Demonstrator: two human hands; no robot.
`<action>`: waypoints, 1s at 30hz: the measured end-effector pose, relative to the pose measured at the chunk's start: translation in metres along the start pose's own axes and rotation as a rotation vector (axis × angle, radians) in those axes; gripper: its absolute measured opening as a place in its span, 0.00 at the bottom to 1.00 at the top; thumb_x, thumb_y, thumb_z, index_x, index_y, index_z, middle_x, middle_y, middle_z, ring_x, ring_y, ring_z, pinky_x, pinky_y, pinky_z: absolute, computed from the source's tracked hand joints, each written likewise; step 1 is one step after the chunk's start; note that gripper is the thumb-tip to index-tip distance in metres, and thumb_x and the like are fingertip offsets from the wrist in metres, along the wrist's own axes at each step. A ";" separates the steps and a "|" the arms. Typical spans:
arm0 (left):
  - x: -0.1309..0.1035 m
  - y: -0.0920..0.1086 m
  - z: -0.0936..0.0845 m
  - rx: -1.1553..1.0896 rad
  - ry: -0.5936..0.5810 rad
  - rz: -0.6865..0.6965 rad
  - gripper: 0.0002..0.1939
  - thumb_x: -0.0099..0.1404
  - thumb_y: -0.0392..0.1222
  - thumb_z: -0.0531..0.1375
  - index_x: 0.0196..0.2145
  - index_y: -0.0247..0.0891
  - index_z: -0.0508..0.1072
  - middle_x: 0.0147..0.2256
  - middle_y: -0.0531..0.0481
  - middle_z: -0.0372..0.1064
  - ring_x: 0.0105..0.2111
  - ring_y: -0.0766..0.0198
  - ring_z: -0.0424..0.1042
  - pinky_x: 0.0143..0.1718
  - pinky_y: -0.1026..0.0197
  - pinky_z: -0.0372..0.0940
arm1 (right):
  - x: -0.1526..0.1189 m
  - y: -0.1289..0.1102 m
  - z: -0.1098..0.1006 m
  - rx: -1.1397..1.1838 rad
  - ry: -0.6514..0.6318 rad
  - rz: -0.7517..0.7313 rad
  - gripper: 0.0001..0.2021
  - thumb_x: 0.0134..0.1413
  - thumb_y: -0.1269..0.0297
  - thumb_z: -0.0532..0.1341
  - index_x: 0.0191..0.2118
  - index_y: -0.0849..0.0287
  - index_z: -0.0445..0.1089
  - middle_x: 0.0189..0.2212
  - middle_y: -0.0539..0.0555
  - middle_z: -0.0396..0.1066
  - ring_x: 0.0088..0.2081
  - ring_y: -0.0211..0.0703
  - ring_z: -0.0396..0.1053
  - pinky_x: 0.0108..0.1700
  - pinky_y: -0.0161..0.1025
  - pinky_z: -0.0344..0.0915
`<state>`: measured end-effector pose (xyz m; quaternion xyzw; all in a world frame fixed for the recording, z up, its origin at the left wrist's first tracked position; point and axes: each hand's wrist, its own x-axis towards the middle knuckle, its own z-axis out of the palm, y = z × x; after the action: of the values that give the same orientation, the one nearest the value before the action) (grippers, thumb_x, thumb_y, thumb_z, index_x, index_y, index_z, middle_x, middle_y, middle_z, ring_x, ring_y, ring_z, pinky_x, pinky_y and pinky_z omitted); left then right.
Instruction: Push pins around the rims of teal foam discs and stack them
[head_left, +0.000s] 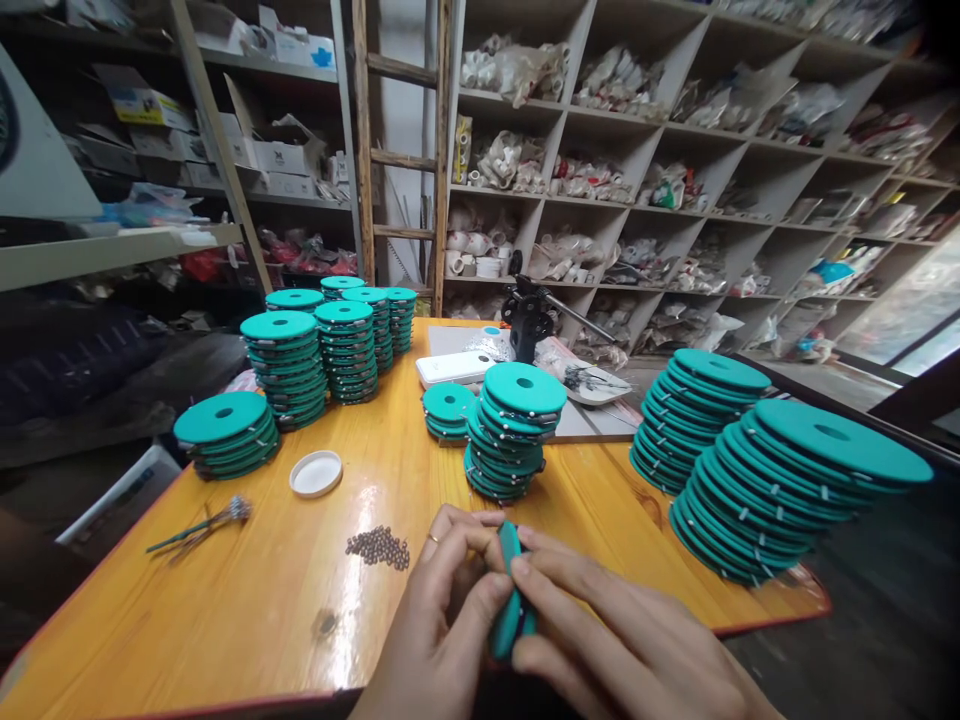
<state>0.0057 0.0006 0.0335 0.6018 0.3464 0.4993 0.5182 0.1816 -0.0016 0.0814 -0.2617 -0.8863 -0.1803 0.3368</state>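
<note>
Between my two hands, a green foam line spool (507, 622) is held on edge near the table's front. My left hand (454, 600), with a ring on one finger, pinches it from the left side. From the right, the fingers of my right hand (600, 610) press on its face and rim. Any line on this spool is mostly hidden by my fingers. Just beyond my hands stands a stack of similar spools (517, 420) with white-headed pins in their rims. A small pile of dark round beads (378, 547) lies left of my left hand.
Tall spool stacks stand at right (772, 500) and back left (281, 370); a lower stack (225, 435) is at left. On the wooden table (247, 610) are a white lid (316, 473), a bundle of thin pieces (206, 525), a white box (454, 368) and a black clamp-like device (527, 315).
</note>
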 end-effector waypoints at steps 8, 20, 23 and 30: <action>-0.011 0.000 -0.001 0.075 -0.082 0.023 0.07 0.73 0.39 0.50 0.36 0.40 0.63 0.42 0.48 0.59 0.48 0.60 0.61 0.53 0.60 0.56 | -0.008 -0.002 0.000 0.040 -0.011 0.038 0.14 0.65 0.61 0.57 0.45 0.66 0.73 0.42 0.59 0.77 0.48 0.41 0.75 0.51 0.27 0.70; -0.011 0.003 -0.001 0.064 -0.084 0.033 0.08 0.73 0.38 0.50 0.34 0.40 0.63 0.40 0.50 0.59 0.45 0.61 0.62 0.52 0.61 0.57 | -0.017 0.000 0.004 0.088 -0.017 -0.034 0.12 0.65 0.68 0.57 0.47 0.69 0.72 0.44 0.61 0.76 0.54 0.45 0.70 0.56 0.33 0.67; -0.012 0.001 0.001 0.020 -0.042 0.013 0.07 0.73 0.40 0.52 0.34 0.40 0.63 0.41 0.49 0.59 0.47 0.60 0.63 0.53 0.59 0.58 | -0.020 0.003 0.010 0.112 0.035 -0.047 0.12 0.64 0.69 0.57 0.48 0.69 0.71 0.42 0.61 0.76 0.54 0.47 0.70 0.55 0.36 0.70; -0.011 -0.015 -0.003 -0.167 -0.058 -0.126 0.36 0.60 0.33 0.66 0.60 0.48 0.54 0.62 0.44 0.53 0.65 0.52 0.52 0.65 0.48 0.49 | -0.043 -0.011 0.025 0.320 0.009 0.314 0.27 0.62 0.61 0.60 0.64 0.60 0.55 0.41 0.57 0.71 0.43 0.39 0.73 0.48 0.30 0.70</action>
<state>0.0018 -0.0056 0.0158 0.5478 0.3257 0.4751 0.6067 0.1903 -0.0125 0.0326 -0.3389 -0.8506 0.0161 0.4018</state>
